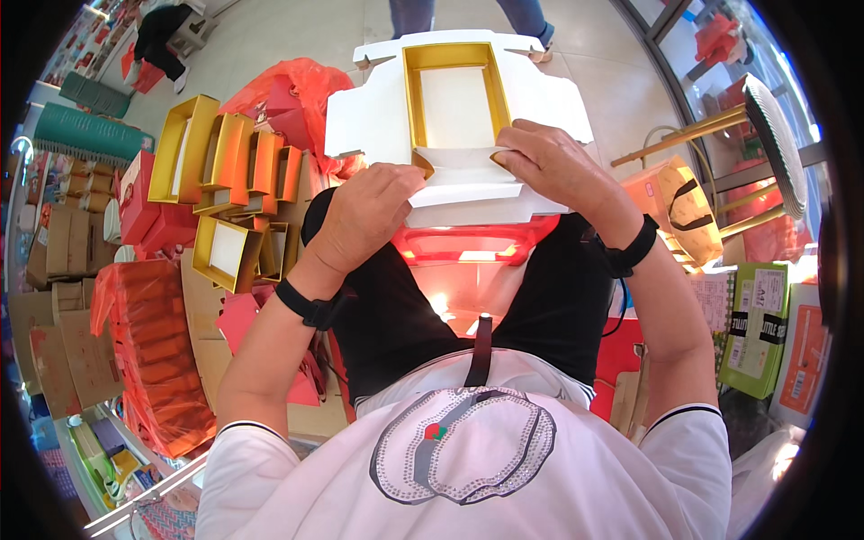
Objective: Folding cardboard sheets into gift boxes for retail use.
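Note:
A white die-cut cardboard blank lies spread out before me, above my knees. In its middle stands a gold-walled rectangular box tray with a white floor. At the tray's near end a white flap is bent, and gold corner tabs show at both sides. My left hand grips the near left corner, its fingertips at the flap and tab. At the near right corner my right hand pinches the tray edge and flap between thumb and fingers. Fingers partly hide both corners.
Several gold box trays are stacked at my left, beside a red plastic bag. Red plastic-wrapped boxes stand nearer. Beneath the blank is a translucent red plastic surface. A padded stool lies tipped at right; another person's legs are ahead.

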